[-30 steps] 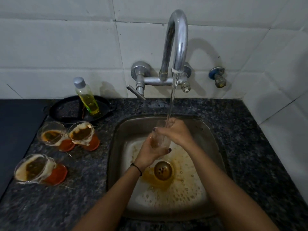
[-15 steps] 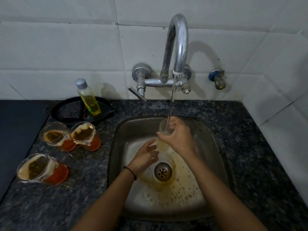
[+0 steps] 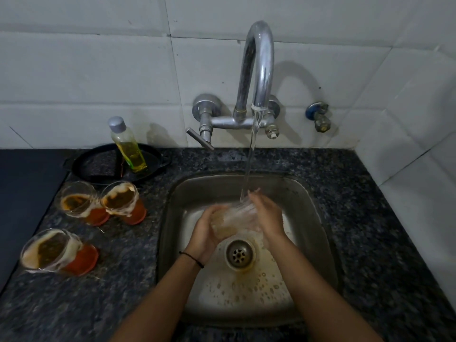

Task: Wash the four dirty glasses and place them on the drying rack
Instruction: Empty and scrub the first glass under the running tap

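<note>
Head cam: dark speckled granite desk (image 3: 370, 218) against white tile, steel sink (image 3: 172, 218) sunk in the middle with brownish suds around the drain. Both my hands are wrapped on one glass (image 3: 234, 218) lying sideways under the tap (image 3: 259, 70) stream, left hand (image 3: 207, 230) cupping its base, right hand (image 3: 269, 215) at the rim. Three dirty glasses (image 3: 118, 201) stand left of the sink, close to its edge, a soap bottle (image 3: 128, 146) in a black tray (image 3: 98, 164) behind them. Desk right of the sink is bare.

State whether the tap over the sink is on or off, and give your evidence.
On. A stream of water runs from the tap spout onto the glass held over the sink.
</note>
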